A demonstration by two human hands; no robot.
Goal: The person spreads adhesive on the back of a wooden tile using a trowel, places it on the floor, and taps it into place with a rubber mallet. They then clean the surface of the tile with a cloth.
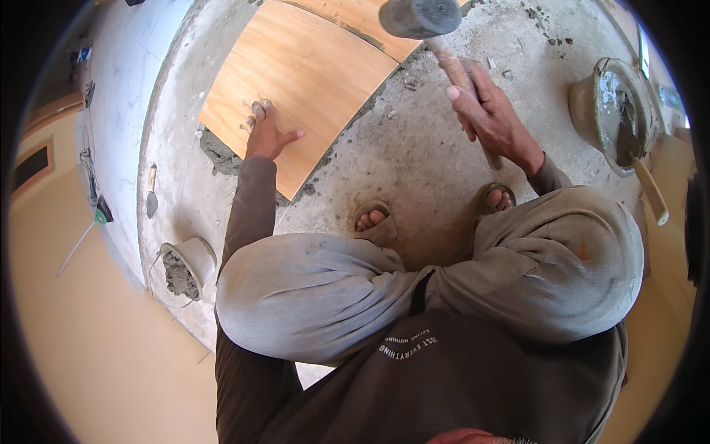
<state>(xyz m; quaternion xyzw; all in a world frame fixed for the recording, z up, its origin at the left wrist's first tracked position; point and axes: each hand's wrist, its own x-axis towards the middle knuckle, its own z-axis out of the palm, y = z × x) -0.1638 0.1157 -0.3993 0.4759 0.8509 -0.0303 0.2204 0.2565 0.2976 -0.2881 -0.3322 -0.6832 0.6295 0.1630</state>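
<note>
My left hand [268, 135] rests on a wood-look floor tile [310, 81], its fingers spread near the tile's left edge. Grey mortar [219, 152] shows under that edge and along the tile's right side. A second wood-look tile [370, 21] lies beyond it, with a mortar-smeared joint between the two. My right hand [494, 111] is closed around the handle of a rubber mallet [421, 18]. The mallet's dark grey head is raised above the far right corner of the near tile, apart from it. Its handle end sticks out below my hand.
At the right stands a large bucket [588, 111] with wet mortar and a wooden-handled trowel [649, 189] in it. A smaller mortar bucket [203, 259] and a pointing trowel [151, 194] are at the left. Crumbs of mortar dot the rough concrete floor [414, 148]. My sandalled feet are close by.
</note>
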